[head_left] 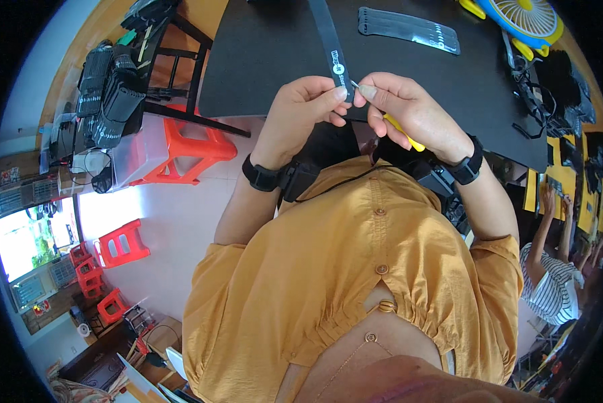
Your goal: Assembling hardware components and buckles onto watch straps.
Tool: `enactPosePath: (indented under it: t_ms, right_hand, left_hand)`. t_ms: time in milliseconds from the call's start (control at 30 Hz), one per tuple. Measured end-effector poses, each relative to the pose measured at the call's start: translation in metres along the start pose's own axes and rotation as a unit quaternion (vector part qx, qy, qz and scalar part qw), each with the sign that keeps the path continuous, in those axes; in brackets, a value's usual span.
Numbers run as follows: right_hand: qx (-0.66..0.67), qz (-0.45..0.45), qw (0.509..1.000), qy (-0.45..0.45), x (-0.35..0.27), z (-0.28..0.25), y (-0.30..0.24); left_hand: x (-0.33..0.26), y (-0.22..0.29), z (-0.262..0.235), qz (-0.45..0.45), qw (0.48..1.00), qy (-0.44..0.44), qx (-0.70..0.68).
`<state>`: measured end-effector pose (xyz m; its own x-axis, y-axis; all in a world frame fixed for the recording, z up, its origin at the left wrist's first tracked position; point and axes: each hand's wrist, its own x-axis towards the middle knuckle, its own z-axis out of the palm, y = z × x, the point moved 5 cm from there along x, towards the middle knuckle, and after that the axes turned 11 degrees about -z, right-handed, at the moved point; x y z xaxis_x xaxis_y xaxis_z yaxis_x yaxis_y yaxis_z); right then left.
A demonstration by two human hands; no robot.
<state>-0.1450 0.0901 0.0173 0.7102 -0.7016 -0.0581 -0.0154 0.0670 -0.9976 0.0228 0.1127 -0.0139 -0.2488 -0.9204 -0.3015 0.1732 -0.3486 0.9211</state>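
Note:
My left hand [305, 107] pinches the near end of a black strap [327, 41] between thumb and fingers. The strap bears white printing and runs away from me over the black table [268, 50]. In my closed right hand [412, 111] is a small yellow-handled tool [403, 133]; its thin metal tip touches or nearly touches the strap's end, beside my left thumb. My fingers cover most of the tool, so I cannot tell its exact kind. Farther back on the table lies a flat row of black straps [409, 30], side by side.
A yellow and blue fan [526, 20] stands at the far right corner, with black cables [533, 107] by that edge. Bundled black straps [110, 94] lie at left, near a red stool [190, 151]. Another person in a striped shirt [553, 289] works at right.

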Motion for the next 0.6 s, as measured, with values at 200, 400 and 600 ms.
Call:
enactPosePath:
  t_ms: [200,400,600]
  right_hand:
    - [-0.024,0.021,0.999,0.019,-0.0041,0.0057,0.0006]
    - [-0.075,0.048,0.996,-0.006,-0.0086,0.0067,-0.004]
    - [-0.089,0.07,0.992,-0.053,-0.0077,0.0052,0.0024]
  left_hand:
    - [0.0013,-0.0041,-0.001,0.021,0.997,0.026,-0.075]
    - [-0.0022,-0.0045,-0.0019,0.011,0.999,0.033,-0.007]
    - [-0.0006,-0.0059,-0.0054,0.004,0.999,0.025,0.021]
